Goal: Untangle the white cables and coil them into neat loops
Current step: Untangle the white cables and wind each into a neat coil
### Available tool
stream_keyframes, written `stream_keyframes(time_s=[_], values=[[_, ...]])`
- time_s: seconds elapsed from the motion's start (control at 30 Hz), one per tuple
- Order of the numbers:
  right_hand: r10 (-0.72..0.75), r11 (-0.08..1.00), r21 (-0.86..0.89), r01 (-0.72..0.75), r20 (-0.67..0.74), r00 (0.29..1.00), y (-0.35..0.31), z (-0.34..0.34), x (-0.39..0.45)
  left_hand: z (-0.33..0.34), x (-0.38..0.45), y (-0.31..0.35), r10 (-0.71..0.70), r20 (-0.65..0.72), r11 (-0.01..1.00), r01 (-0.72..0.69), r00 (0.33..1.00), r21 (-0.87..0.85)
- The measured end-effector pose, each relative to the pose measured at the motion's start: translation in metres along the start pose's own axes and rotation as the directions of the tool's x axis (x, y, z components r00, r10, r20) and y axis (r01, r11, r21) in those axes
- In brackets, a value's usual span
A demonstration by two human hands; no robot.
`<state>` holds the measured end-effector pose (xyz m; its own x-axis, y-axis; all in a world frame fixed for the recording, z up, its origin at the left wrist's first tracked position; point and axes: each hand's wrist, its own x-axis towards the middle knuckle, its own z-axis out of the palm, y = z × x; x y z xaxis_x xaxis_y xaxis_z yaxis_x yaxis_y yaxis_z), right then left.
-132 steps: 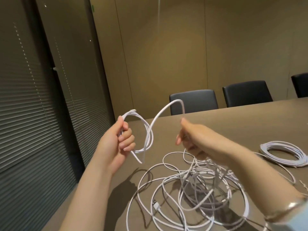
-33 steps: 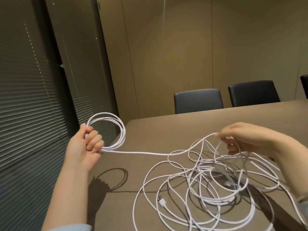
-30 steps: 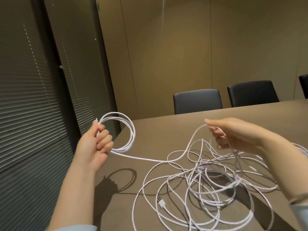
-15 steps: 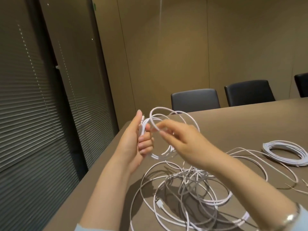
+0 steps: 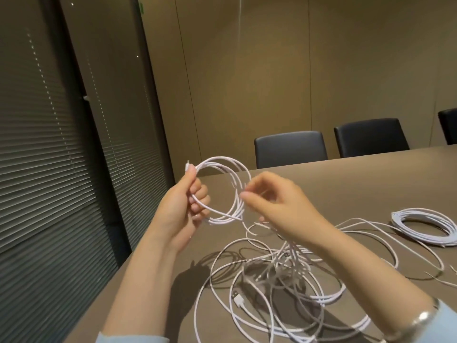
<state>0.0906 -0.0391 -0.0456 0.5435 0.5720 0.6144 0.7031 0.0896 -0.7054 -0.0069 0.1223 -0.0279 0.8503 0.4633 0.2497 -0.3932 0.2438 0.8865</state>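
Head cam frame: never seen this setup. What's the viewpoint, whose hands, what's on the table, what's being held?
There is no robot here. A person wears one wide-angle camera on the head, looking forward and down, so the two bare arms reaching in from the bottom are the wearer's own.

The left hand grips a small coil of white cable, several loops held up above the table. The right hand is at the coil's right side, fingers curled as if pinching a strand; motion blur hides the exact contact.

Below the hands lies a loose tangle of white cable, with a USB plug showing at its left edge. At the far right rests a finished coil, flat on the table.

Behind the table are dark chairs; window blinds fill the left.
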Motion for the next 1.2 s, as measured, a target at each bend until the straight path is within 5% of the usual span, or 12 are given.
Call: stream_keyframes(time_s=[0.07,0.23,0.4,0.67,0.83,0.9,1.03,1.2], values=[[0.101,0.994,-0.03,-0.102,-0.042,0.994,0.011,-0.009,0.006,-0.005,0.001,0.003,0.006,-0.032,0.996,-0.009,0.999,-0.089],[0.357,0.856,-0.487,-0.176,0.311,0.881,0.029,-0.023,0.002,-0.015,0.002,0.006,0.026,-0.112,0.972,-0.051,0.993,-0.229],[0.462,0.771,-0.587,-0.246,0.251,0.851,0.045,-0.036,0.003,-0.035,0.003,0.016,0.032,-0.147,0.925,-0.085,0.989,-0.371],[0.36,0.425,-0.819,-0.384,-0.236,0.903,0.077,-0.078,0.008,-0.063,0.002,0.023,0.082,-0.268,0.885,-0.193,0.96,-0.423],[0.331,0.329,-0.697,-0.637,-0.546,0.769,0.108,-0.104,0.005,-0.072,0.001,0.027,0.094,-0.335,0.86,-0.246,0.938,-0.447],[0.405,0.322,-0.663,-0.676,-0.549,0.731,0.113,-0.108,0.003,-0.075,0.0,0.028,0.092,-0.351,0.855,-0.254,0.932,-0.452],[0.504,0.427,-0.691,-0.583,-0.354,0.788,0.104,-0.099,0.005,-0.069,0.002,0.024,0.083,-0.349,0.874,-0.236,0.933,-0.425],[0.345,0.694,-0.612,-0.38,-0.181,0.921,0.072,-0.064,0.017,-0.055,0.004,0.018,0.087,-0.303,0.889,-0.211,0.949,-0.406]])
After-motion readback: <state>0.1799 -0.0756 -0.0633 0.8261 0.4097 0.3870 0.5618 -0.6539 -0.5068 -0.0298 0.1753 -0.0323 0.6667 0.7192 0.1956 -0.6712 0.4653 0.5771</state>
